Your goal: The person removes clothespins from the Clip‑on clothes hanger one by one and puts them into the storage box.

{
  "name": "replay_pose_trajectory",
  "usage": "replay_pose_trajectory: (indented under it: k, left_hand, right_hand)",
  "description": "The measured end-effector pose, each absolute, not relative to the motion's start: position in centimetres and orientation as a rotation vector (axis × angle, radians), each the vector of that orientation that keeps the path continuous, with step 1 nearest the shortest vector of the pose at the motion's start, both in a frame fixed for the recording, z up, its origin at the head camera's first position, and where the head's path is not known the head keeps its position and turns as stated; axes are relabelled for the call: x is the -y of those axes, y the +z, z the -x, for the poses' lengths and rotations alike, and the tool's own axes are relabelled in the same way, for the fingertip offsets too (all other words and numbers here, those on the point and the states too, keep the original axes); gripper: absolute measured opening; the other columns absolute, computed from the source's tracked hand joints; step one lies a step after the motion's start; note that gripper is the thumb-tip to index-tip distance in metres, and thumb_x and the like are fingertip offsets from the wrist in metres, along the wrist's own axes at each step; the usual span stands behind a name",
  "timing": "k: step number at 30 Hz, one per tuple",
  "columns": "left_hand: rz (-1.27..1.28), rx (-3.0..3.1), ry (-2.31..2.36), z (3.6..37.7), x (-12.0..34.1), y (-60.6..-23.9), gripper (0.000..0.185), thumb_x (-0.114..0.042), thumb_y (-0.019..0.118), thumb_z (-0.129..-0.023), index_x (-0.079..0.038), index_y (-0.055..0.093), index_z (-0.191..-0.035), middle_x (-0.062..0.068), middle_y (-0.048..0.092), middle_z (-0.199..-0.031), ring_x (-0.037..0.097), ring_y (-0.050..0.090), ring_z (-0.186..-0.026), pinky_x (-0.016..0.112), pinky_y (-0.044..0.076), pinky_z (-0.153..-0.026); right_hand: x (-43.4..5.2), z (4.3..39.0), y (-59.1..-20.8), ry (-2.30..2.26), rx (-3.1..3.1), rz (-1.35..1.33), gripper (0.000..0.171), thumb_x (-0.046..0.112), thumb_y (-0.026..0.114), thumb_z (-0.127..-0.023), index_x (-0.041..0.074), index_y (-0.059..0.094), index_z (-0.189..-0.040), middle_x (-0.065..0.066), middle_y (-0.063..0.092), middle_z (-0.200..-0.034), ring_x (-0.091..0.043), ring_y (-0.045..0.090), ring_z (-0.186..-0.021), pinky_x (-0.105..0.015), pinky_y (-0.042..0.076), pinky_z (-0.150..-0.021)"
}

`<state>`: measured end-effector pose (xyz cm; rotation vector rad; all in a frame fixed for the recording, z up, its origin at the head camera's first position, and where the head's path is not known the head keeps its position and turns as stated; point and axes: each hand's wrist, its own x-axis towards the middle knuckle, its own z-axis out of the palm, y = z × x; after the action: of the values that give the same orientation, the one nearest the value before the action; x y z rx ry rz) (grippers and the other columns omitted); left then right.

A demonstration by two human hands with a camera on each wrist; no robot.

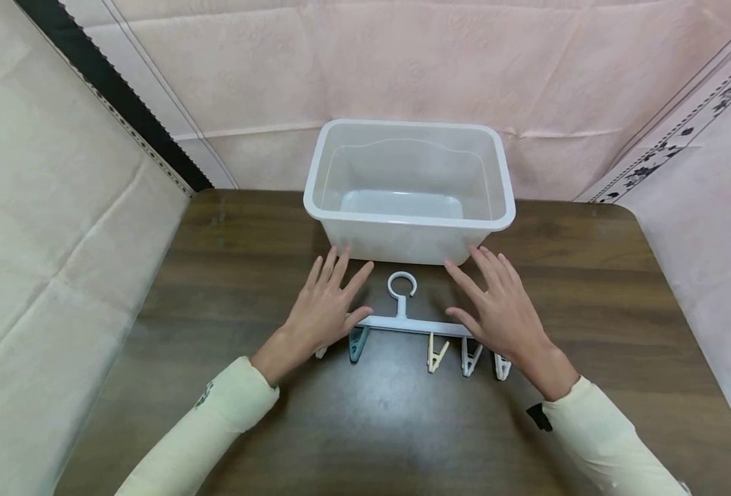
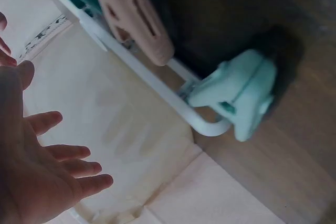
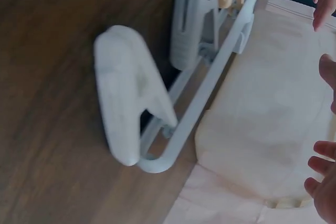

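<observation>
Head view: the clip hanger (image 1: 411, 322) lies flat on the wooden table (image 1: 229, 275), just in front of the translucent plastic tub (image 1: 409, 189). Left hand (image 1: 326, 306) and right hand (image 1: 500, 310) hover over its 2 ends, fingers spread, holding nothing.

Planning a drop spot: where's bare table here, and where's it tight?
Bare wood lies left of the left hand, right of the right hand, and near the table front edge below the clip hanger. Crowded: the strip between hanger and tub, under both hands.
</observation>
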<state>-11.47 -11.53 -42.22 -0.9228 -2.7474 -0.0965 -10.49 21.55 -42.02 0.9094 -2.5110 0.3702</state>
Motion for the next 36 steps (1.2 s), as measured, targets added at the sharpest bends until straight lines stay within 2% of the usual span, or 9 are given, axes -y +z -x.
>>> replay_pose_trajectory:
  k: [7,17,23,27,31,36]
  left_hand:
    - [0.93,2.818,-0.103,11.4,11.7,-42.9,0.071,-0.05,0.061,-0.097,-0.015,0.039,-0.155,0.029,0.026,-0.157,0.045,0.024,-0.144,0.057,0.022,-0.113]
    - [0.967,2.941,-0.056,11.5,11.8,-43.6,0.067,-0.052,0.055,-0.1,-0.015,0.04,-0.155,0.027,0.025,-0.158,0.044,0.02,-0.146,0.054,0.02,-0.115]
    - [0.972,3.008,-0.116,11.0,12.2,-44.1,0.066,-0.05,0.056,-0.1,-0.015,0.041,-0.154,0.027,0.024,-0.158,0.045,0.019,-0.146,0.054,0.02,-0.115]
    - [0.976,3.006,-0.153,10.8,12.2,-44.4,0.064,-0.048,0.058,-0.1,-0.016,0.043,-0.153,0.026,0.026,-0.158,0.044,0.021,-0.146,0.055,0.021,-0.115]
    - [1.008,3.012,-0.184,10.9,12.2,-44.6,0.058,-0.044,0.058,-0.101,-0.017,0.048,-0.151,0.027,0.026,-0.157,0.045,0.021,-0.145,0.055,0.021,-0.115]
    - [1.056,3.002,-0.138,10.8,12.1,-44.8,0.048,-0.04,0.061,-0.1,-0.018,0.059,-0.142,0.027,0.032,-0.155,0.045,0.024,-0.144,0.056,0.023,-0.114]
  right_hand:
    - [-22.1,10.2,-43.3,0.34,2.602,-0.9,0.072,0.065,0.035,-0.101,0.014,0.049,-0.149,-0.029,0.035,-0.15,-0.048,0.029,-0.14,-0.06,0.02,-0.112]
    - [-22.6,10.0,-44.8,0.378,2.649,-0.915,0.07,0.063,0.044,-0.1,0.014,0.046,-0.151,-0.029,0.035,-0.15,-0.048,0.027,-0.141,-0.06,0.018,-0.113]
    - [-22.5,9.6,-45.6,0.409,2.686,-0.943,0.072,0.048,0.067,-0.093,0.015,0.044,-0.153,-0.027,0.034,-0.152,-0.046,0.025,-0.142,-0.059,0.018,-0.113]
    - [-22.5,9.4,-46.1,0.396,2.709,-0.956,0.074,0.039,0.078,-0.086,0.013,0.05,-0.149,-0.028,0.038,-0.149,-0.047,0.027,-0.141,-0.059,0.019,-0.113]
    - [-22.7,9.2,-46.4,0.362,2.756,-0.942,0.068,0.039,0.081,-0.083,0.013,0.059,-0.142,-0.028,0.043,-0.145,-0.049,0.029,-0.139,-0.062,0.021,-0.111]
    - [-22.8,9.0,-46.6,0.325,2.822,-0.93,0.058,0.039,0.079,-0.086,0.016,0.065,-0.136,-0.028,0.044,-0.144,-0.05,0.028,-0.139,-0.064,0.021,-0.11]
